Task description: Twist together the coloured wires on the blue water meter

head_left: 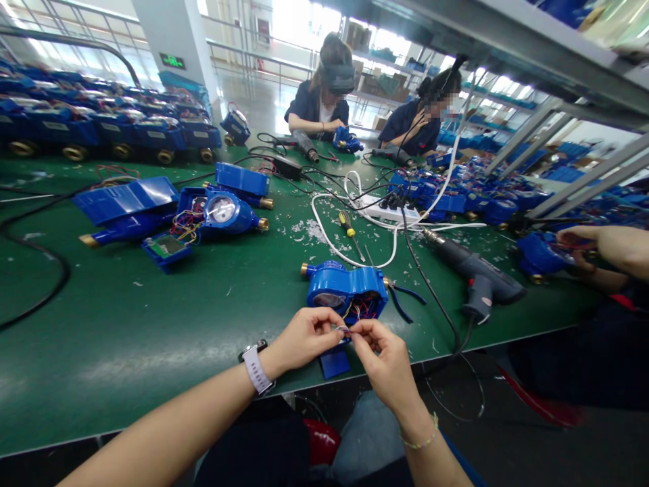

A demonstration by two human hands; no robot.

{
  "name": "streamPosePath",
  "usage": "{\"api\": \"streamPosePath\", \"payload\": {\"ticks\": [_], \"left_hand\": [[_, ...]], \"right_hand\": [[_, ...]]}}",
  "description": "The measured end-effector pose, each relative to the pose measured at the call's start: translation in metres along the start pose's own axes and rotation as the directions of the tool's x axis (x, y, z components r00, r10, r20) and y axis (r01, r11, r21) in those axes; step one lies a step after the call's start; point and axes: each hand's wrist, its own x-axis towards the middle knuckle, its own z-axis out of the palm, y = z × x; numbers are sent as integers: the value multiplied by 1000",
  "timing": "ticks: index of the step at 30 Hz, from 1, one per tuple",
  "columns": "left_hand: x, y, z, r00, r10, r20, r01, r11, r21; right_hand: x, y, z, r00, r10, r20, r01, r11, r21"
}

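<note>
At the bench's near edge, my left hand (317, 333) pinches thin wires (345, 329) between thumb and fingertips. My right hand (381, 352) pinches the same wires from the other side, the fingertips almost meeting. These wires come out of the open compartment of a blue water meter (334, 283) with brass pipe ends, lying just beyond my hands. Below my fingers a blue cover (334, 363) hangs at the table edge, partly hidden. Pliers with dark blue handles (405, 297) lie against the meter's right side.
On the green table (203, 325) lie a heat gun (471, 270), a screwdriver (349, 230), a white power strip (390, 211) and tangled cables. More blue meters stand left (223, 210) and right. Two people sit opposite; another person's hands (603, 247) hold a meter at right.
</note>
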Motion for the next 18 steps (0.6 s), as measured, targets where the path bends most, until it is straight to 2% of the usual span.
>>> {"api": "streamPosePath", "payload": {"ticks": [5,11,13,15,17,18], "left_hand": [[1,-2,0,1000,12,-21,-11,999,50],[5,-9,3,998,21,-61,-13,992,124],[7,-12,4,996,35,-81,-24,991,130],[9,-15,4,994,56,-91,-42,988,147],[10,-16,4,991,88,-99,-71,984,162],[11,-16,4,989,107,-101,-89,982,168]], "right_hand": [[0,2,1,999,-35,7,35,999,-34],[1,15,5,983,-181,32,184,972,-149],[-1,24,7,958,-283,-38,271,944,-189],[-6,36,9,914,-353,-198,311,926,-212],[-18,49,8,875,-381,-299,313,916,-251],[-26,55,7,874,-380,-301,296,910,-290]]}}
